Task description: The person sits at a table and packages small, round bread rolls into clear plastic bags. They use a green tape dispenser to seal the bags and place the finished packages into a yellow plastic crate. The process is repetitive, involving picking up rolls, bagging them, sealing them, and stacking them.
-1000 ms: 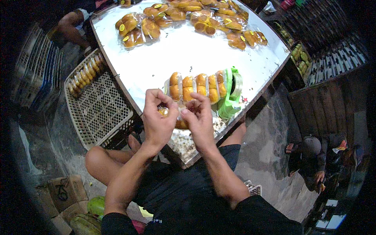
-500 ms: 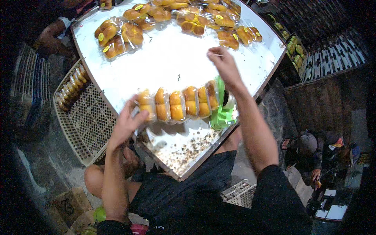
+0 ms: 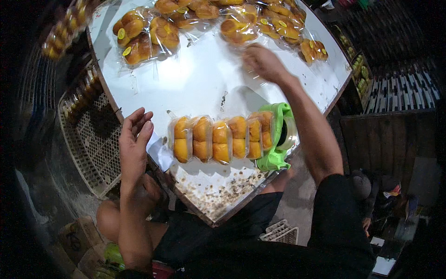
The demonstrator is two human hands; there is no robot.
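A row of clear-wrapped bun packs (image 3: 221, 142) stands on the near part of the white table (image 3: 195, 88). At its right end, touching the last pack, is a green tape dispenser (image 3: 273, 160) with a roll in it. My left hand (image 3: 133, 146) is raised just left of the row, fingers apart and nothing in it. A white piece of paper or film (image 3: 160, 153) lies beside it at the table edge. My right hand (image 3: 264, 63) reaches over the far part of the table, close to a wrapped braided bun (image 3: 239, 30); its fingers are smeared by motion.
More wrapped buns (image 3: 165, 35) with yellow stickers cover the far table. A plastic crate (image 3: 95, 153) holding packs stands at left. Above it, a blurred strip of bun packs (image 3: 67, 30) hangs in view. Racks and crates (image 3: 399, 88) stand at right; a person (image 3: 362, 186) sits lower right.
My left hand has let go of the row's left end and moved left. My right hand has moved toward the far buns. A strip of bun packs has appeared at upper left.
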